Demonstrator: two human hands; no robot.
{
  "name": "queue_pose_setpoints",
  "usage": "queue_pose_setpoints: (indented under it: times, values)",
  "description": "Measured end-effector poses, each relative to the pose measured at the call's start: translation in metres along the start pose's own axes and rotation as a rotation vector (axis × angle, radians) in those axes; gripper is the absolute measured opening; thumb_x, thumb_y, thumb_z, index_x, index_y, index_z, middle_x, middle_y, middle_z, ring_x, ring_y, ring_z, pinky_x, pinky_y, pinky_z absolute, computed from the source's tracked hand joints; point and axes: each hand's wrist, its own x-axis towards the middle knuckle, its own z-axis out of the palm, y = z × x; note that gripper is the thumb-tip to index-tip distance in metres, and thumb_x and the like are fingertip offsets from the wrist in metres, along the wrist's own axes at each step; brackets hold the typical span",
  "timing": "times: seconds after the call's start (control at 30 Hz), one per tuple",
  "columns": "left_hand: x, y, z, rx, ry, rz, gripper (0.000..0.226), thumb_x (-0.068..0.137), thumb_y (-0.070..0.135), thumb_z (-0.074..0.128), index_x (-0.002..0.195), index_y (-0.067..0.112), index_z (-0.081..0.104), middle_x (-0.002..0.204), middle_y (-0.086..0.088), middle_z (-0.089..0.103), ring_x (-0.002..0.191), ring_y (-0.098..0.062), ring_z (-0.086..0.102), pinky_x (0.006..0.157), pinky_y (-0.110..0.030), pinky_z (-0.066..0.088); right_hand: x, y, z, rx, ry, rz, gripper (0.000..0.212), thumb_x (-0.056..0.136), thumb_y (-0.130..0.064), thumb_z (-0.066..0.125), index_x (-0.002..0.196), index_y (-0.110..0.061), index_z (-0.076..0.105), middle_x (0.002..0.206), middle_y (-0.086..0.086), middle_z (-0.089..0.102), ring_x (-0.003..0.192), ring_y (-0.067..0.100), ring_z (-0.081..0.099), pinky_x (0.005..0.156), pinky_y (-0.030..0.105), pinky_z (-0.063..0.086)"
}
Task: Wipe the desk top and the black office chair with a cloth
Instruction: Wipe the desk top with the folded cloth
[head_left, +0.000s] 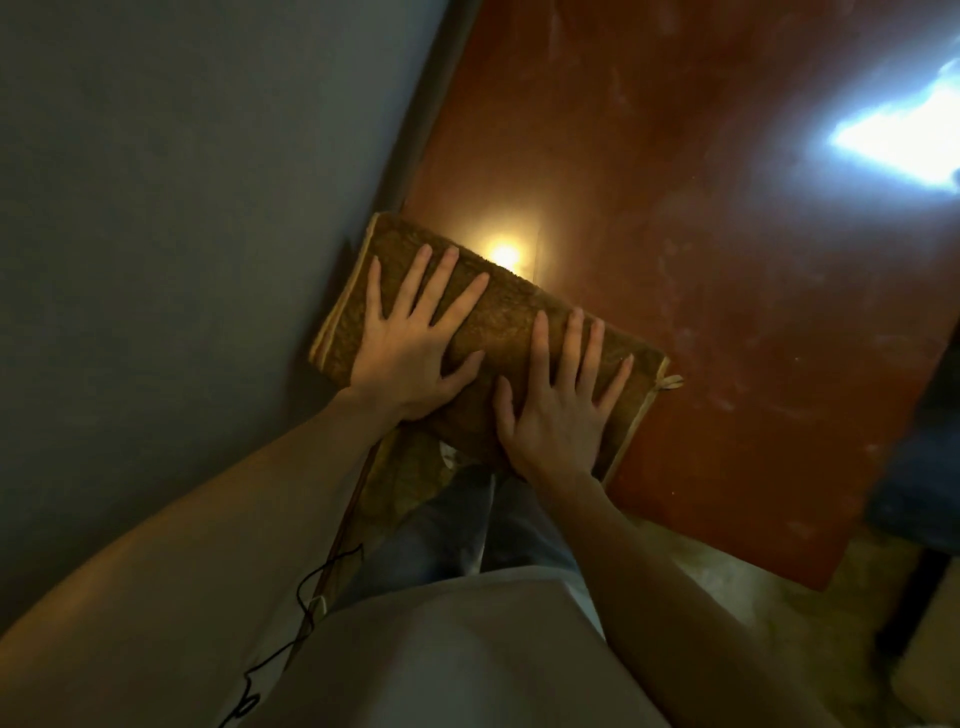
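pressing left hand (402, 358) and right hand (558, 410), splayed flat, gripping nothing, onto folded nubby brown cloth (506, 312) on glossy reddish desk top (727, 260).

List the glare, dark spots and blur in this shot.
Head view: dim overall; a warm reflection glares on the desk top just beyond the cloth; a blown-out white glare smears at upper right; the right edge is dark and blurred; the left hand and right hand look fairly sharp.
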Motion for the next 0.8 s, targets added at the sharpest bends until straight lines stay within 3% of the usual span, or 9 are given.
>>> queue_pose_setpoints:
  times: [0.8]
  values:
    - [0.072, -0.006, -0.007, 0.012, -0.01, 0.01, 0.082, 0.095, 0.072, 0.031, 0.165, 0.034, 0.011, 0.173, -0.007, 0.007, 0.159, -0.031, 0.007, 0.12, -0.07, 0.006, 0.079, 0.035, -0.014, 0.002, 0.005, -0.097, 0.08, 0.099, -0.069, 0.03, 0.166, -0.03, 0.009, 0.174, 0.007, 0.003, 0.16, 0.029, -0.003, 0.124, 0.065, 0.002]
